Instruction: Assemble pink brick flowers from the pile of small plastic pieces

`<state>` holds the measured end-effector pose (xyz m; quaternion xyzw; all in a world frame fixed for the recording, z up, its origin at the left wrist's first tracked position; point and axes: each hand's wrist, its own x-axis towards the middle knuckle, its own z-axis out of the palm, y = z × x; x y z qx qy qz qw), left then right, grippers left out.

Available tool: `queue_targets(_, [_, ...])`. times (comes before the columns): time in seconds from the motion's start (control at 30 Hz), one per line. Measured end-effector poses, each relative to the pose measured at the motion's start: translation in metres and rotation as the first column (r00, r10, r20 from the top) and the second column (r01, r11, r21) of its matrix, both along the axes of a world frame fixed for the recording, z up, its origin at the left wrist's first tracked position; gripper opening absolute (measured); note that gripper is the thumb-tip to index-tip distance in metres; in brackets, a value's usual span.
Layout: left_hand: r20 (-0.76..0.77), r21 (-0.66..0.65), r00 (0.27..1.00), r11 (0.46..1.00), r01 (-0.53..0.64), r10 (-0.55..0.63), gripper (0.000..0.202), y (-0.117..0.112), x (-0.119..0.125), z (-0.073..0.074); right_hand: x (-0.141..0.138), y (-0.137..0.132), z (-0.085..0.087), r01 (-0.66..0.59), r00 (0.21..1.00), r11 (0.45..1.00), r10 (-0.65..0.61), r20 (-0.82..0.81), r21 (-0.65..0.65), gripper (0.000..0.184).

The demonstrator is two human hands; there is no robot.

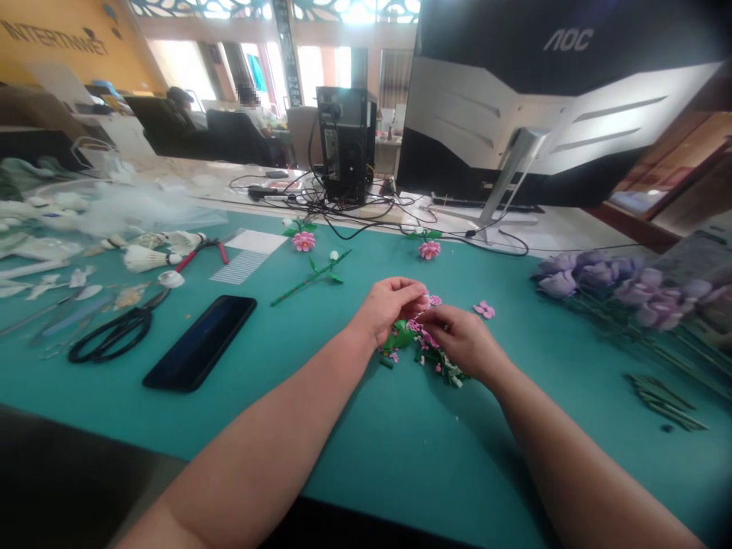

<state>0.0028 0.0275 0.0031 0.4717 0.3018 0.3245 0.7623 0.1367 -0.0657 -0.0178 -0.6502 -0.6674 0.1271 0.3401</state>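
1. Nearest us, toward the middle of the desk (371,457), lies a loose pile (424,352) of pink, green and pale pieces.
2. Over it, our left hand (394,306) and right hand (466,335) come close, fingertips of each drawn into a pinch; we cannot tell on what.
3. We seem to be working small parts together; the next move calls for light, exact alignment.
4. Toward the far edge lie a green stem (312,278) with a white bud, then two layered pink flowers (303,242).
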Motion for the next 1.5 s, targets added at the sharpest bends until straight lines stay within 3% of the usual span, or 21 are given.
queue_targets(0.27, [0.030,0.009,0.999,0.999,-0.034,0.034,0.009,0.001,0.001,-0.003,-0.014,-0.004,0.008,-0.090,0.986,0.994,0.097,0.133,-0.057,0.015])
queue_targets(0.6, [0.075,0.000,0.996,0.999,-0.054,0.053,0.013,0.005,0.002,-0.008,0.004,-0.004,0.008,0.075,0.948,0.993,-0.042,0.314,-0.094,0.013])
queue_targets(0.83, [0.058,-0.016,0.998,0.999,-0.032,0.033,0.013,0.003,0.001,-0.005,0.002,-0.005,0.008,0.066,0.940,0.989,-0.017,0.339,-0.133,0.013])
queue_targets(1.07, [-0.018,0.009,0.996,0.997,-0.082,0.082,0.012,0.001,0.000,0.002,-0.003,-0.004,0.009,0.060,0.931,0.986,0.001,0.364,-0.156,0.016])
queue_targets(1.3, [-0.012,0.038,0.997,0.996,-0.079,0.080,0.015,0.003,-0.001,0.000,0.008,-0.004,0.007,0.100,0.933,0.990,-0.058,0.357,-0.102,0.018])
queue_targets(1.4, [0.003,0.044,0.997,0.996,-0.079,0.079,0.016,0.004,-0.001,-0.001,0.004,-0.004,0.007,0.053,0.946,0.994,-0.019,0.324,-0.097,0.014])
queue_targets(1.5, [0.004,0.044,0.996,0.995,-0.084,0.084,0.015,0.003,0.000,0.000,-0.009,-0.005,0.006,-0.095,0.955,0.991,0.116,0.274,-0.090,0.012])
